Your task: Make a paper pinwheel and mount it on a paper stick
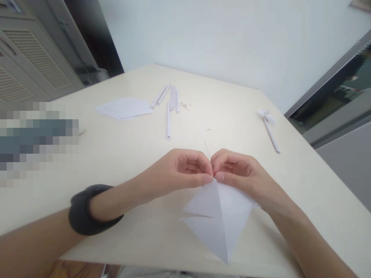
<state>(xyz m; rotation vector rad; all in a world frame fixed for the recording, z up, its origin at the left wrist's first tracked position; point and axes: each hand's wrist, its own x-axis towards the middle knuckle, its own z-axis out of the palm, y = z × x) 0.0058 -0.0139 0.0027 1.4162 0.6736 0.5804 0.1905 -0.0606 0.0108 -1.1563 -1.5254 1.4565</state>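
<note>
A folded sheet of white paper (228, 216) with a slit cut in from its left side hangs below my fingers, near the front of the table. My left hand (188, 170) pinches its top corner between thumb and fingertips. Right beside it, my right hand (234, 170) pinches the same corner, and the two sets of fingertips nearly touch. A thin white strip (207, 148) sticks up behind the fingers; what it belongs to is hidden. A crease runs down the middle of the paper to its lower point.
Rolled paper tubes (168, 121) lie at the table's middle back, beside a stack of paper sheets (127, 108). Small scraps (184, 105) are near them. A paper pinwheel on a tube (271, 133) lies at the right. A blurred-out object (34, 139) is at the left.
</note>
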